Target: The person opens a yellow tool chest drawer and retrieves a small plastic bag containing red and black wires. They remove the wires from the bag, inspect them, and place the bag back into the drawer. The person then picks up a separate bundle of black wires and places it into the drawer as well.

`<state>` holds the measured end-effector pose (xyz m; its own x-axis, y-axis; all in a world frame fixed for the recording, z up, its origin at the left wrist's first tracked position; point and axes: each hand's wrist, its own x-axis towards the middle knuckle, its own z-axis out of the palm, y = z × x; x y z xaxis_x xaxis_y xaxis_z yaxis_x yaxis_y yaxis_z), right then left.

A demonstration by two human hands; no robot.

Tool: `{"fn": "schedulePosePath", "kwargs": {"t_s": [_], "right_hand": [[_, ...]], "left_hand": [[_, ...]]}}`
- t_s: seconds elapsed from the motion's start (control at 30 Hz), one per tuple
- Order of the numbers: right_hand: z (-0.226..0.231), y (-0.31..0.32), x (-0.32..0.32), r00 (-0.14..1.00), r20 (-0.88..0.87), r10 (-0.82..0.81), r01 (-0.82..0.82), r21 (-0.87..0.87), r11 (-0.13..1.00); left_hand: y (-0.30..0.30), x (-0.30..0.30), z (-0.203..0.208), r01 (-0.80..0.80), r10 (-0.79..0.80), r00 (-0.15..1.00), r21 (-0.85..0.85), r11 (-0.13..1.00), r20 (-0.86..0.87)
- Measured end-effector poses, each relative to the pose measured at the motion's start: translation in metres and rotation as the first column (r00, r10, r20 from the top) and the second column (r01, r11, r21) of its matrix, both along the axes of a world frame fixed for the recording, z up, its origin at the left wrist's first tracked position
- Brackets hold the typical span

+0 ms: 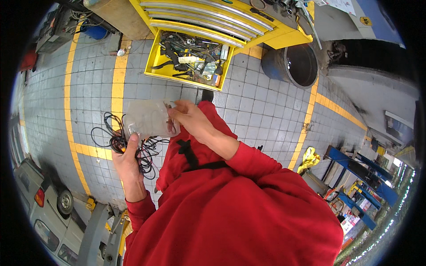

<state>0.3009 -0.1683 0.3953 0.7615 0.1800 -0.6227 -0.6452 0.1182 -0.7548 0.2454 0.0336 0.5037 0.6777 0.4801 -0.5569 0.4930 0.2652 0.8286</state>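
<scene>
My left hand [128, 163] is closed around a loose bundle of thin black cable [147, 156], whose loops hang out on both sides. Its thumb also presses on the lower left part of a clear plastic bag [148, 116]. With fingers pinched, my right hand [191, 119] grips the bag's right edge. A small reddish-brown strip shows by those fingertips; I cannot tell what it is. Ahead of both hands, a yellow drawer [153, 57] stands pulled out, filled with jumbled tools [175, 48], dark parts and small packages.
The drawer belongs to a yellow tool cabinet [288, 39]. A dark blue drum [277, 66] stands to its right. Grey floor tiles carry yellow lines. A yellow cloth [309, 158] and blue metal frame [381, 188] are at right; a light-coloured vehicle [49, 217] is at lower left.
</scene>
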Motion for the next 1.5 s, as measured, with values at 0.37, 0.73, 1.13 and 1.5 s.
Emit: {"fn": "schedulePosePath", "kwargs": {"t_s": [0.37, 0.73, 1.13, 1.5], "right_hand": [[0.058, 0.005, -0.004, 0.906, 0.314, 0.283, -0.265, -0.100, 0.959], [0.059, -0.010, 0.012, 0.888, 0.229, 0.400, -0.372, -0.157, 0.915], [0.052, -0.022, 0.024, 0.772, 0.258, 0.581, -0.506, -0.305, 0.807], [0.063, -0.031, 0.026, 0.885, 0.133, 0.447, -0.425, -0.165, 0.890]], "left_hand": [[-0.030, 0.004, -0.032, 0.176, -0.171, 0.979, -0.034, 0.984, 0.113], [-0.051, 0.005, -0.038, 0.307, -0.314, 0.946, 0.091, 0.947, 0.079], [-0.048, 0.003, -0.040, 0.310, -0.311, 0.944, 0.031, 0.950, 0.111], [0.000, -0.004, -0.063, -0.038, 0.034, 0.999, -0.100, 0.994, -0.042]]}}
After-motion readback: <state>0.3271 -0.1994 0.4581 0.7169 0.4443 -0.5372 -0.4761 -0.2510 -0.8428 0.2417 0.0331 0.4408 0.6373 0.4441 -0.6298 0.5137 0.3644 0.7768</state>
